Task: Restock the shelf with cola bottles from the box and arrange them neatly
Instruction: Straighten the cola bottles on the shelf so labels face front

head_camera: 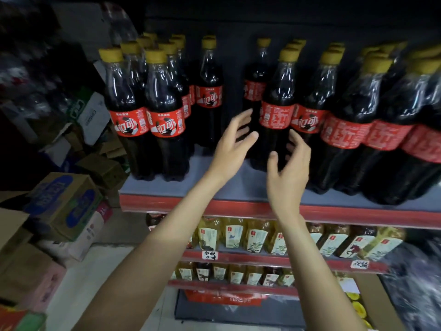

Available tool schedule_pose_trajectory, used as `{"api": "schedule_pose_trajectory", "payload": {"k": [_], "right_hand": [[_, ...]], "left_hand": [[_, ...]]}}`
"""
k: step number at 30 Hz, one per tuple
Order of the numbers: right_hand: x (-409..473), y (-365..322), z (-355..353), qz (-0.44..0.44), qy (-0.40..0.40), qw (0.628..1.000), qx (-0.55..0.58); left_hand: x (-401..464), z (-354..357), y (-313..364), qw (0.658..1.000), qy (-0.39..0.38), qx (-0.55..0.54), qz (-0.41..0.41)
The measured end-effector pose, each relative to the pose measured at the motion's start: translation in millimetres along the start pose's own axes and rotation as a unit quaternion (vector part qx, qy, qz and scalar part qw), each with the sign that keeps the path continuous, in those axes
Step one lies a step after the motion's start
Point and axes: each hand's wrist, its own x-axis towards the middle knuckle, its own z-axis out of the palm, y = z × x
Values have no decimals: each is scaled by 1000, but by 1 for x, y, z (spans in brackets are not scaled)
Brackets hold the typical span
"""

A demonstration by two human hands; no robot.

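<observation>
Cola bottles with yellow caps and red labels stand on the grey shelf (pixel 238 185) with a red front edge. One bottle (pixel 276 111) stands at the middle front with its label turned to the text side. My left hand (pixel 235 144) hovers just left of it with fingers spread and relaxed, holding nothing. My right hand (pixel 290 161) is just right of it, fingers loosely curved around empty air in front of the bottle's lower body. Neither hand plainly touches it. A cluster of bottles (pixel 148 111) stands at the left end, and a dense row (pixel 372 120) fills the right.
A gap of bare shelf lies between the left cluster and the middle bottle, with a single bottle (pixel 209 91) further back. Lower shelves hold yellow and dark tea bottles (pixel 257 235). Cardboard boxes (pixel 59 204) are stacked on the floor at left.
</observation>
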Motion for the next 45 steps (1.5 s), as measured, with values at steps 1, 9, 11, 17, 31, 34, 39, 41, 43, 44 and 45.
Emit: {"api": "schedule_pose_trajectory", "payload": {"k": [1,9,11,17,31,34,39,41,43,44,45], "right_hand": [[1,3,1,19,-40,999,-16],[28,3,16,16,-168,985,-22],[37,4,25,13,-207,978,13],[43,-7,64,-22,-290,951,103],[41,-14,110,-30,-278,951,135],[42,-15,111,-21,-284,950,130],[39,-22,93,-12,-294,951,93],[33,-24,72,-11,-272,959,78],[22,-21,43,-24,-223,971,83],[16,-18,28,-33,-191,977,86],[10,-13,14,-36,-158,983,85]], "left_hand": [[8,8,1,999,-21,-15,-34],[0,8,-12,999,27,-9,-31],[-9,-3,-17,998,57,23,-17],[-31,-23,-27,992,103,66,-9],[-22,-36,-38,984,160,-14,-74],[-21,-35,-38,983,163,-21,-77],[-27,-31,-35,985,155,-26,-72],[-36,-24,-27,985,168,-30,-36],[-44,-15,-18,981,187,-29,37],[-45,-11,-15,980,182,-28,72],[-43,-5,-13,981,165,-31,93]]}}
